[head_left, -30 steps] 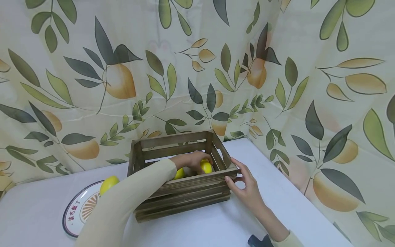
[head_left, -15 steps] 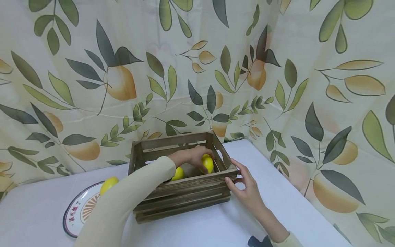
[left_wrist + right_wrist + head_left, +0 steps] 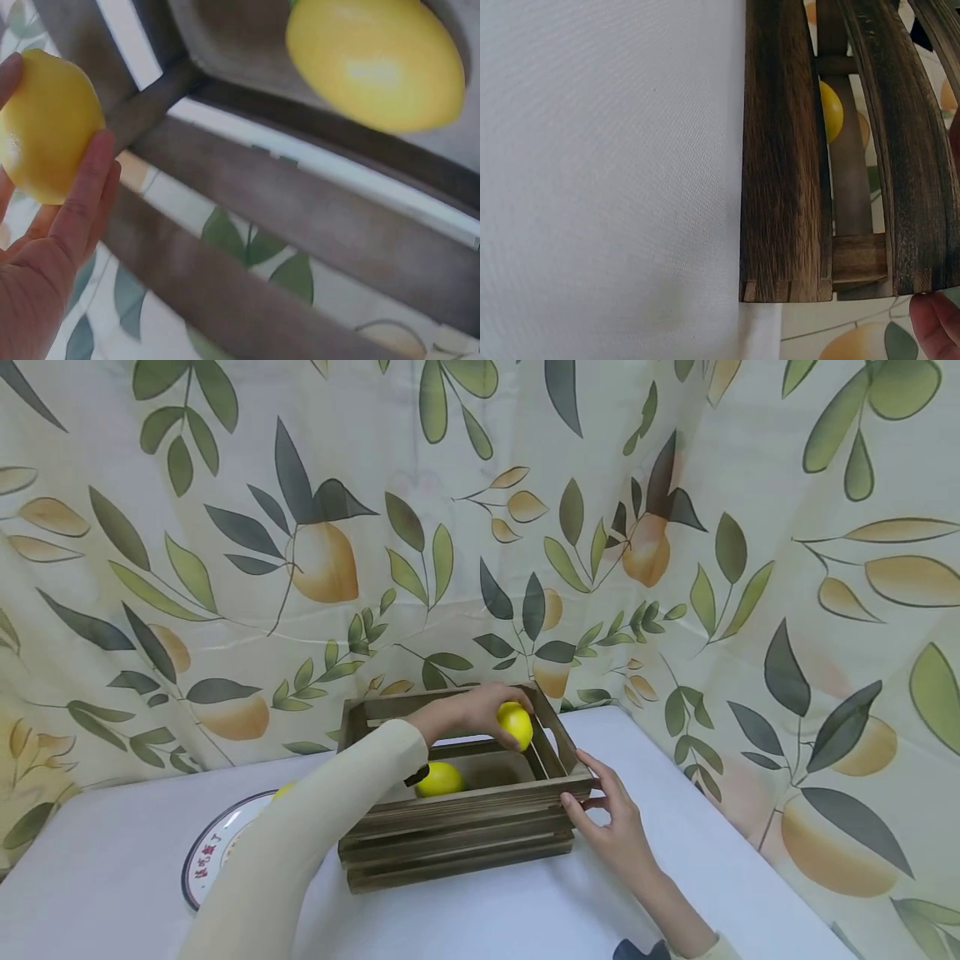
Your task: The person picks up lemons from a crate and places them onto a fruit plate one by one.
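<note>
My left hand [image 3: 480, 708] grips a yellow lemon [image 3: 515, 726] at the right end of a brown slatted wooden crate [image 3: 457, 852]. In the left wrist view, thumb and fingers curl round this lemon [image 3: 51, 131], above the crate's slats. A second lemon [image 3: 441, 779] lies on the crate's floor, below the left wrist; the right wrist view shows a bit of yellow through the slats. With thumb at the front slat and a finger on the end, my right hand [image 3: 611, 818] holds the crate's front right corner.
A white plate [image 3: 197, 860] with a dark rim and red lettering stands left of the crate, partly behind the left sleeve. Another lemon [image 3: 283, 791] peeks out there. A leaf-printed curtain [image 3: 420, 527] hangs behind the white-covered table [image 3: 450, 927].
My left hand has lifted the lemon from low in the crate to about its top edge. The right hand keeps its hold on the corner. The head view has shifted slightly left.
</note>
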Motion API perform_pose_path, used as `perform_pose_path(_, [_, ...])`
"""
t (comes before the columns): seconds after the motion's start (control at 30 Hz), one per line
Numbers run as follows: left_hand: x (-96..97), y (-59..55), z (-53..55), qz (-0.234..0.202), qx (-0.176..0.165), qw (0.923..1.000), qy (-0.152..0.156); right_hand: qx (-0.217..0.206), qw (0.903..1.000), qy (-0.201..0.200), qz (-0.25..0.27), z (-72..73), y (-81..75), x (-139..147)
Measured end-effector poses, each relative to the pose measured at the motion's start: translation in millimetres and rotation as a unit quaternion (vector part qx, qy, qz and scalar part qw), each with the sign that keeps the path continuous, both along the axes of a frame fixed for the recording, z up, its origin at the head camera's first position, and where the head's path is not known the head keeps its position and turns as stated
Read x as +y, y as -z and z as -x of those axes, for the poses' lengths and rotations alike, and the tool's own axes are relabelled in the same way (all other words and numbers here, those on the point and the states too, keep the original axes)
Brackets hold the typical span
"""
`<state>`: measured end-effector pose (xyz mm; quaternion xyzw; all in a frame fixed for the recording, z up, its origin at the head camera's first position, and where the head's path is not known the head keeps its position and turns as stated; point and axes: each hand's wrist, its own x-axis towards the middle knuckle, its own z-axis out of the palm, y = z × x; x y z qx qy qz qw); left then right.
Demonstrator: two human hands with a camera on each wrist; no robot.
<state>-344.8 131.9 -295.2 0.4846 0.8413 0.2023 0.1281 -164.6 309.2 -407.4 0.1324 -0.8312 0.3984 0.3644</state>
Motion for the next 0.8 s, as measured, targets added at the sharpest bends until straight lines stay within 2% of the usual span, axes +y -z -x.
perform_pose_path(0.13, [-9.2, -12.6, -2.1, -0.01, -0.003, 0.9998, -0.017, -0.001, 1.0, 0.001, -0.003, 0.2, 1.2, -2])
perform_pose_path(0.33, [-27.5, -33.1, -3.8, -0.037, 0.024, 0.999, -0.01, 0.01, 0.9999, 0.002, -0.006, 0.7, 0.4, -1])
perform_pose_path(0.47, [-42.9, -45.9, -6.5, -0.076, 0.014, 0.9964, -0.036, 0.006, 0.9999, 0.007, -0.008, 2.2, 0.0, 0])
perform_pose_path(0.67, [-61.6, -54.8, -10.4, -0.108, 0.016, 0.9925, -0.053, 0.019, 0.9998, 0.008, -0.005, 1.9, -2.4, -3])
perform_pose_path(0.8, [-72.8, -57.2, -12.0, -0.115, 0.034, 0.9917, -0.046, 0.021, 0.9998, 0.006, -0.003, -5.2, -16.5, -15])
